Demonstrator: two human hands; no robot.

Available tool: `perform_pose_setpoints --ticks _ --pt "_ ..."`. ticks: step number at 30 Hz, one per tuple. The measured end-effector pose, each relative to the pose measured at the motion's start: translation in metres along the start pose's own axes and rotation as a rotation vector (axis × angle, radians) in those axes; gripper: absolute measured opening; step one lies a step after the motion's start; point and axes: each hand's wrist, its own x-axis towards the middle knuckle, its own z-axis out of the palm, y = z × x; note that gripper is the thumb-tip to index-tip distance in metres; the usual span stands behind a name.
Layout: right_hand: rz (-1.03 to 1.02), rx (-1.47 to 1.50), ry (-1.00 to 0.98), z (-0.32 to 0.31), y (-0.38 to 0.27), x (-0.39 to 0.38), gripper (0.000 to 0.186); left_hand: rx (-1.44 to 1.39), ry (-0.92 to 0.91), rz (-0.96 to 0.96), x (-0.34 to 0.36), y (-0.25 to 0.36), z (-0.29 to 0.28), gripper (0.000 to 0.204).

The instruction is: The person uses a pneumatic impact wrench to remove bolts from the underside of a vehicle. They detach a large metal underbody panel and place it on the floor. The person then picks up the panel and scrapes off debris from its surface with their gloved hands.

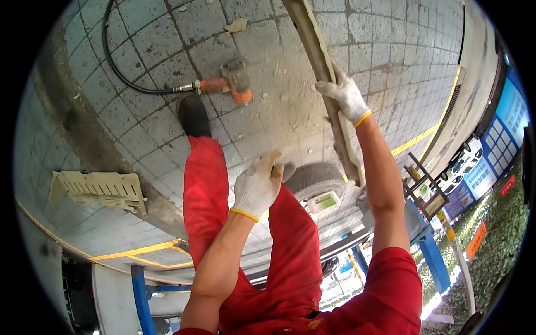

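Observation:
My right hand [347, 99], in a white knit glove with a yellow cuff, is wrapped around a long, dusty, channel-shaped strip [314, 42]. The strip slants from the top edge down to the right of my legs, and pale crumbly dirt lines its edge. My left hand [258, 183], gloved the same way, hovers over my knees with its fingers curled together. The tips look tan and dirty, and I cannot make out whether anything sits between them. An orange-and-grey air impact wrench [231, 84] lies on the floor past my shoe, joined to a black hose [119, 71].
Scattered dirt and chips [282, 95] cover the paved floor between wrench and strip. A beige slotted plastic panel [100, 190] lies at the left. A tyre [318, 180] is beside my right knee. Farther right stand a metal frame [427, 187] and blue post [432, 259].

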Motion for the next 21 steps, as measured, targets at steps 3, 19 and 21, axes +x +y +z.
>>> perform_pose_setpoints --ticks 3,19,21 --pt "0.103 -0.246 0.044 0.000 0.018 0.015 0.100 0.027 -0.006 0.013 0.004 0.002 -0.003 0.031" --pt "0.151 0.136 -0.072 0.000 0.051 0.030 0.087 0.013 0.031 0.048 0.004 0.003 -0.006 0.030" --pt "0.184 0.342 -0.124 0.004 0.046 0.028 0.085 0.015 0.024 0.019 -0.002 0.003 -0.009 0.029"
